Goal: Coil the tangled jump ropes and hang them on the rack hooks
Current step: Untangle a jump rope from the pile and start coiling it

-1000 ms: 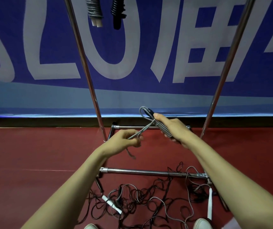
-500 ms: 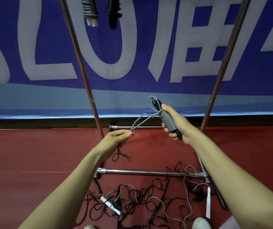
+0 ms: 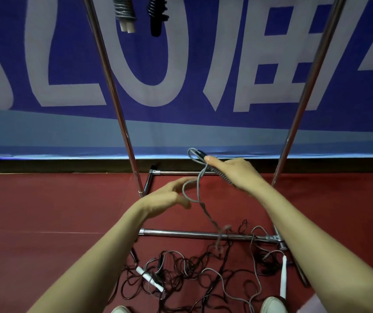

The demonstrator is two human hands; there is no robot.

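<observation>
Two coils are seen hung at top left, just right of the left post (image 3: 112, 96): a grey coil (image 3: 124, 12) and a black coil (image 3: 157, 15). The hooks are cut off by the frame edge. Two ropes are judged done. The left hand (image 3: 166, 197) is held out with fingers mostly straight, blurred. Nothing is seen clamped in it. Its fingertips are placed at a slack loop of the grey rope (image 3: 219, 174), but contact cannot be confirmed. Below, a pile (image 3: 187, 272) of thin dark and grey cord is spread tangled on the red floor (image 3: 34, 222), in front of and partly over the base bar (image 3: 181, 233), with one white handle (image 3: 149, 279) at its left side. The grey rope is run up from the pile, blurred across the bar, to the right hand (image 3: 237, 175), which is closed round it. Wrapped turns are shown under the thumb, and a short loop is seen past the thumb tip. A second white handle (image 3: 284, 276) is laid at the pile's right side, near the right post (image 3: 305, 98). Status, as judged: third rope mid-coil, with much of its length down in the tangle. The rest of the pile is not untangled, coiled or hung. The ropes in the pile cannot be counted.
</observation>
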